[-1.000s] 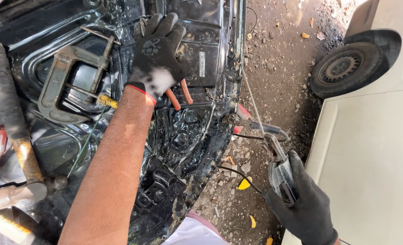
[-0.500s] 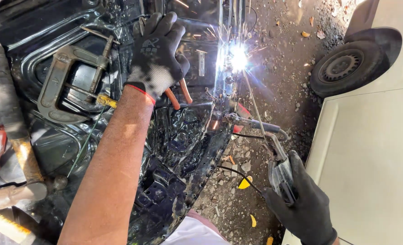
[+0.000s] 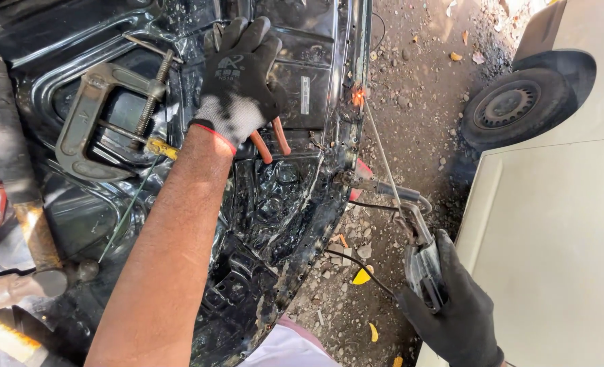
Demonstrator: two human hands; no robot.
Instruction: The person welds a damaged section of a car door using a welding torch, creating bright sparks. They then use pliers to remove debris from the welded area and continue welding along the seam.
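Hands, both in dark gloves: left hand point(image 3: 239, 78) pressed on black sheet-metal car panel point(image 3: 274, 197), gripping orange-handled pliers point(image 3: 269, 141); right hand point(image 3: 455, 309) holding grey welding electrode holder point(image 3: 421, 261), thin rod point(image 3: 381, 153) glowing at panel edge. Rusty steel G-clamp point(image 3: 101, 115) beside.

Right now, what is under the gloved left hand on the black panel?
Under the left hand, two orange plier handles stick out below the palm, lying against the black sheet-metal panel. The plier jaws and the panel beneath the glove are covered.

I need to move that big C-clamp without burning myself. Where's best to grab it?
Grip the C-clamp by its curved frame back, coming from the left. That side lies bare; the screw side sits close to the left hand, and the glowing weld lies further right.
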